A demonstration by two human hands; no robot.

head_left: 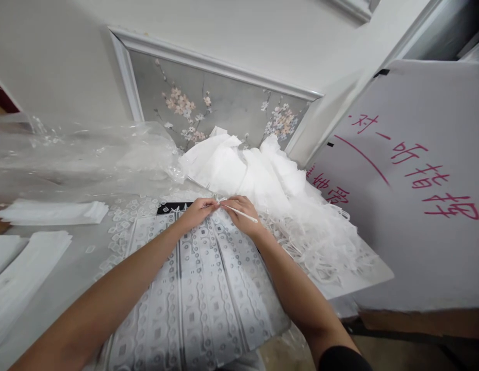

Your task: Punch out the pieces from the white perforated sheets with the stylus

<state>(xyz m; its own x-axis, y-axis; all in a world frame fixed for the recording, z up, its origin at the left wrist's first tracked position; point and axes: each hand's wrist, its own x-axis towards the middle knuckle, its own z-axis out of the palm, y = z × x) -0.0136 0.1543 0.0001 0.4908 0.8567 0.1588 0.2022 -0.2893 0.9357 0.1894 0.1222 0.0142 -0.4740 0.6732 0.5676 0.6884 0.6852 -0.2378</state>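
- The left hand [202, 207] is pinching a small white bit [219, 199], blurred — its shape I can't tell.
- The right hand [241, 210] is closing on a thin white stick [245, 214]; its far end is slanting over the back of the hand.
- Patterned strips [191, 299] are lying below both hands, smooth and pale, with rings, squares and wavy lines.
- Behind, soft white sheets [231, 167] are fanning out; crinkled clear plastic [84, 157] is shining leftward.

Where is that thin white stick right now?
In the head view, the thin white stick slants across the person's right hand, just right of the left hand, on the near side of the piled white sheets.
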